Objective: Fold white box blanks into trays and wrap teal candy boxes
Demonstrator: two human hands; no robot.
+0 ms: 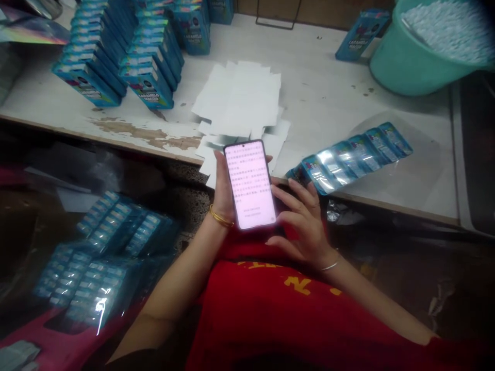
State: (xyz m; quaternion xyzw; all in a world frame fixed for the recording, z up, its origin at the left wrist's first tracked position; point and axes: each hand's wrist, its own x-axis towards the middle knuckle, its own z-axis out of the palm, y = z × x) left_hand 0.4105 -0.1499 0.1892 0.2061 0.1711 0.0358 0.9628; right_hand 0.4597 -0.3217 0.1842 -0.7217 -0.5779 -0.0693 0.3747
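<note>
My left hand (pixel 223 188) is wrapped round a smartphone (pixel 250 184) whose lit screen shows lines of text, held upright over my lap in front of the table edge. My right hand (pixel 303 224) rests beside the phone's right side, fingers loosely spread, a fingertip near the screen's edge. Each wrist carries a bangle. Just beyond the phone, a pile of flat white cardboard blanks (pixel 240 103) lies on the worn white table (pixel 328 87).
Stacks of blue cartons (pixel 116 56) fill the table's far left. A wrapped row of blue boxes (pixel 350 154) lies at the right. A teal bucket (pixel 410 62) of white sticks stands far right. More wrapped blue boxes (pixel 104 252) sit low at my left.
</note>
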